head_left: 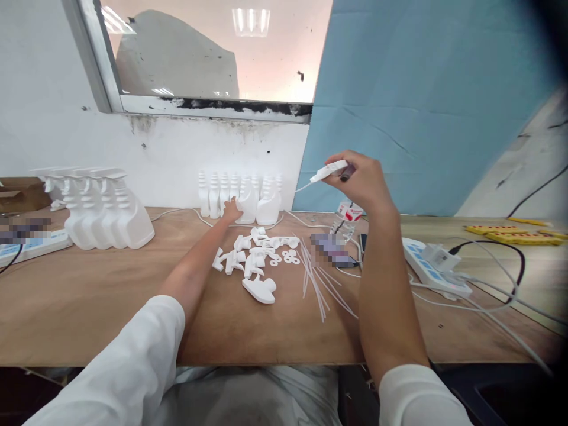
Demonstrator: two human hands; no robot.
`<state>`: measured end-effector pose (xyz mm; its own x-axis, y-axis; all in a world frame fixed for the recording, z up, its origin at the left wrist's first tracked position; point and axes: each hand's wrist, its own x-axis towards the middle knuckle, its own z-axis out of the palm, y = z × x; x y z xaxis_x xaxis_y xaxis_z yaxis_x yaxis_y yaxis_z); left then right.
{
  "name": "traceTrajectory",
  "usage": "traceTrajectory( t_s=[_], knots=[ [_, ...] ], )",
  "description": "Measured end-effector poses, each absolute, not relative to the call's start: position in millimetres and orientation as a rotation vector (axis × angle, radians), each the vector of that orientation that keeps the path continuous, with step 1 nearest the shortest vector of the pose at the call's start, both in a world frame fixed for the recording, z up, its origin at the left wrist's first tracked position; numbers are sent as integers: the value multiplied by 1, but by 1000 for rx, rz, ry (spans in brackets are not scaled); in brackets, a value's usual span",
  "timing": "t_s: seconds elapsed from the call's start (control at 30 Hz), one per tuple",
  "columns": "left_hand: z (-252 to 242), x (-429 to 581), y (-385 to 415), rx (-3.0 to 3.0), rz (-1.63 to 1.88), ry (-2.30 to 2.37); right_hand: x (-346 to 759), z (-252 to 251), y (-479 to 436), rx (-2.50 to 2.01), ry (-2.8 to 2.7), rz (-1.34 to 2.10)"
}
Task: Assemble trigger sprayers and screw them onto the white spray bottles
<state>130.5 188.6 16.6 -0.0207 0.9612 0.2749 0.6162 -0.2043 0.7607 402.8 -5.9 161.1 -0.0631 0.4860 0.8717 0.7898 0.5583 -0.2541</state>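
Note:
My left hand [232, 210] reaches to the back of the table, its fingers closed on one bottle in a group of white spray bottles [268, 204] without heads. My right hand [362, 177] is raised at the right, gripping a white spray trigger head [329, 170] with a thin tube pointing left from it. A short dark cylinder [348, 173] also shows in that hand; its kind is unclear. Between my arms lie several loose trigger heads [260, 290], small white rings [290, 257] and thin white tubes [314, 281].
Bottles fitted with trigger heads [104, 213] stand at the left, near a cardboard box [22, 194]. A water bottle [345, 220] and a phone [333, 251] are beside my right forearm. Farther right are a power strip [432, 269], cables and yellow strips [515, 235].

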Motion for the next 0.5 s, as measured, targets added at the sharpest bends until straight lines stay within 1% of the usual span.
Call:
traceTrajectory(
  t_s=[0.1, 0.2, 0.3, 0.37, 0.4, 0.5],
  knots=[
    [31, 124, 177, 1822, 1186, 1591, 400, 161, -5, -1059, -1742, -355],
    [60, 117, 157, 1840, 1250, 1456, 391, 161, -5, -987, -1788, -372],
    [98, 119, 120, 1894, 1282, 1192, 373, 160, -5, -923, -1876, -410],
    [120, 125, 86, 1937, 1352, 813, 356, 158, -8, -881, -1979, -423],
    [129, 128, 68, 1946, 1366, 708, 347, 157, -9, -856, -2039, -419],
    [143, 135, 24, 2019, 1336, 610, 320, 152, -16, -777, -2168, -392]
  ],
)
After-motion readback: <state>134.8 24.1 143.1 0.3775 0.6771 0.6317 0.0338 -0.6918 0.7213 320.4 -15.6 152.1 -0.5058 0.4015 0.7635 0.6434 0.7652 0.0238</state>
